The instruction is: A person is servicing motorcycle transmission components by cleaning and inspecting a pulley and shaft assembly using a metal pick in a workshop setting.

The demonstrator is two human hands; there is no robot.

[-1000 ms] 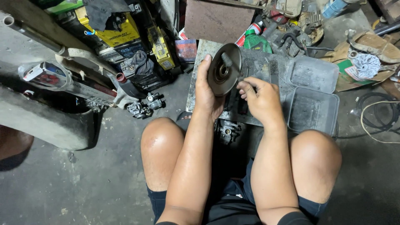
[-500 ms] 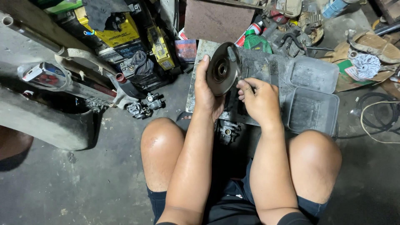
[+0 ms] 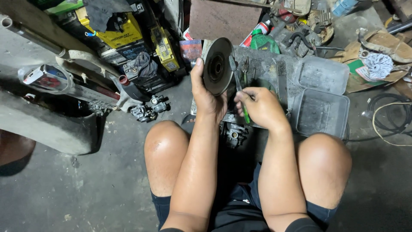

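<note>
Metal disc (image 3: 218, 65): 1, left hand (image 3: 207, 96); green toothbrush (image 3: 239, 92): 1, right hand (image 3: 259, 107).

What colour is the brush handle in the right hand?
Green, on the small brush; head view shows it.

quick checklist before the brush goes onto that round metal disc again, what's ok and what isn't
1. Disc held firmly: the left hand grips the round metal disc at its lower edge, upright on edge. Ok.
2. Brush in hand: the right hand holds the green-handled brush. Ok.
3. Bristles on the disc: the head sits at the disc's right rim; contact cannot tell.
4. Support under the disc: held in the air above the grey tray. Not ok for hard scrubbing.
5. Hand protection: both hands bare. Not ok.
6. Disc face clean: dark, too dim. Cannot tell.
</note>
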